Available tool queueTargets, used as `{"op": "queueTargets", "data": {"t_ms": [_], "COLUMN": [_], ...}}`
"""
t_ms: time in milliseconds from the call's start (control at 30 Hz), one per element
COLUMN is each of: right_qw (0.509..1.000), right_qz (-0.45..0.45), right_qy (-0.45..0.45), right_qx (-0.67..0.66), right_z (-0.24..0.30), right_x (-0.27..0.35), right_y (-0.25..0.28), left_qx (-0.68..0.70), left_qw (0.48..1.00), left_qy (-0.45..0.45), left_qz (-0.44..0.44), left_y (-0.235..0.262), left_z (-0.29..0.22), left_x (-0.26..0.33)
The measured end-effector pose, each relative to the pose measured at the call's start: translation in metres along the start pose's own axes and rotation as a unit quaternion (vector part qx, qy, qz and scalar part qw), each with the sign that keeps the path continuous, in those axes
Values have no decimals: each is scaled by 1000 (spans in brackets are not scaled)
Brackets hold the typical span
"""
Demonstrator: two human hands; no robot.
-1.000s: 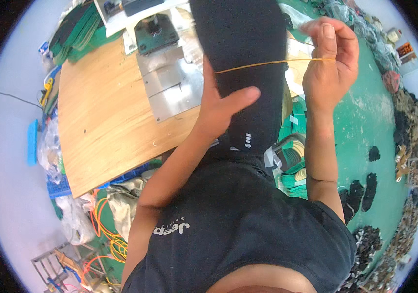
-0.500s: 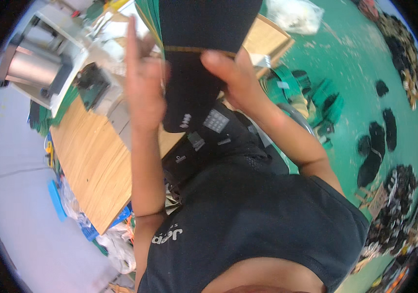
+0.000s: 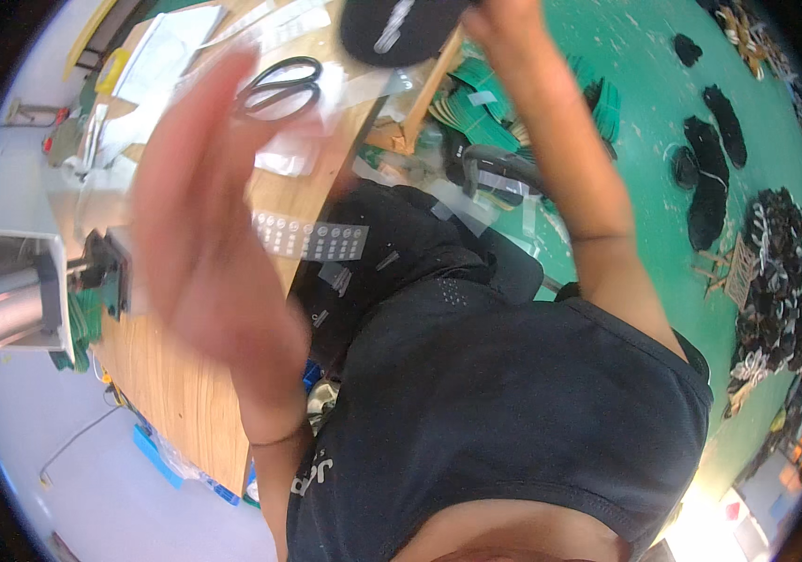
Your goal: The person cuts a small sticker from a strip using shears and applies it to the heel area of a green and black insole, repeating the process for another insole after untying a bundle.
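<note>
At the top edge, a black insole [image 3: 392,33] with a pale printed mark shows its rounded end; the rest lies outside the picture. My right hand [image 3: 506,33] reaches up to its right side, thumb against the edge, its fingers partly cut off. My left hand [image 3: 209,215] is raised over the table, large and smeared by motion. Its fingers and thumb look apart, with nothing visible between them, away from the insole. Behind its fingertips lie black-handled scissors [image 3: 284,89]. A clear strip of small printed labels [image 3: 317,236] hangs over the table edge beside my left wrist.
The wooden table [image 3: 176,403] carries white papers [image 3: 167,47]. A grey machine with a metal cylinder [image 3: 9,309] stands at left. Green insole stacks [image 3: 481,108] lie right of the table. Black pieces [image 3: 705,178] and a dark heap [image 3: 771,281] lie on the green floor.
My view has turned, showing more of the papers and the scissors. The insoles have shifted up, mostly out of the picture. My left hand has come off their side and moved left.
</note>
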State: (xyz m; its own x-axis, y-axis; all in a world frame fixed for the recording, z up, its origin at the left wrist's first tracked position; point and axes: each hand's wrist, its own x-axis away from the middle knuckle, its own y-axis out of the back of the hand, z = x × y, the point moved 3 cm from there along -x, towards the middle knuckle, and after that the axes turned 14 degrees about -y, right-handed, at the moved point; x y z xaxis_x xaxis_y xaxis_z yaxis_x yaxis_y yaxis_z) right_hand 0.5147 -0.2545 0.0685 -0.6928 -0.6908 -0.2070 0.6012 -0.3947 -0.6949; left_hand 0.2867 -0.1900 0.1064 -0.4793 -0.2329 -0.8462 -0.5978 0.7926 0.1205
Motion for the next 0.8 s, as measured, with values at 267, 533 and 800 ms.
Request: {"op": "queueTargets", "data": {"t_ms": [267, 533, 800], "right_qw": [930, 756, 798], "right_qz": [-331, -583, -533], "right_qy": [-40, -251, -223], "right_qx": [154, 159, 170], "right_z": [46, -32, -29], "right_x": [51, 219, 183], "right_y": [306, 464, 417], "left_qx": [394, 426, 508], "left_qw": [911, 900, 857], "left_qy": [-119, -73, 79], "left_qz": [-36, -60, -34], "left_y": [12, 5, 8], "left_z": [-63, -44, -33], "left_x": [-7, -9, -18]}}
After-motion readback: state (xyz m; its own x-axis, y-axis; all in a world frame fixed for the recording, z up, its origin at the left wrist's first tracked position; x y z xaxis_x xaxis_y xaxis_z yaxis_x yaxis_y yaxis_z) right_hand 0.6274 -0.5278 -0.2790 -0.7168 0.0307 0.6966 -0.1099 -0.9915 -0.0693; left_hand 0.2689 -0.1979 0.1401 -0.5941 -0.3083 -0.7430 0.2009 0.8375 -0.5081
